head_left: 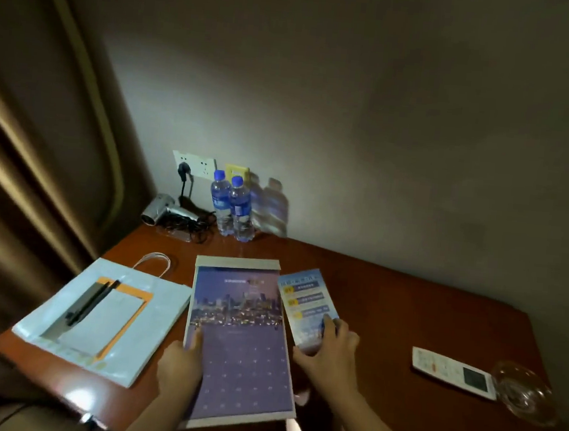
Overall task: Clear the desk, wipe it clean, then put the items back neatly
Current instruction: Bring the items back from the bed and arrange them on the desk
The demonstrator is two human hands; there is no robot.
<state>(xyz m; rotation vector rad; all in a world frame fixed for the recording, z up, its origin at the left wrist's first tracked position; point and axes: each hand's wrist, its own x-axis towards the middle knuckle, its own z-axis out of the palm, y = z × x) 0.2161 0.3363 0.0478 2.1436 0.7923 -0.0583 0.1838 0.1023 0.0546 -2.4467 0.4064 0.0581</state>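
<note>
A large purple booklet (241, 342) with a city photo lies on the brown desk (406, 301), overhanging the near edge. My left hand (178, 367) grips its left edge, thumb on the cover. To its right lies a blue leaflet (306, 303); my right hand (328, 349) holds its near end, fingers on top. A pale blue paper bag (157, 311) lies flat at the left, carrying a white notepad (108, 323) on orange backing and two black pens (91, 301).
Two water bottles (234, 207) stand at the back by the wall, beside a silver hair dryer (163, 211) with its coiled cord plugged into a socket. A white remote (451, 371) and a glass ashtray (524, 391) sit at the right. A curtain hangs at the left.
</note>
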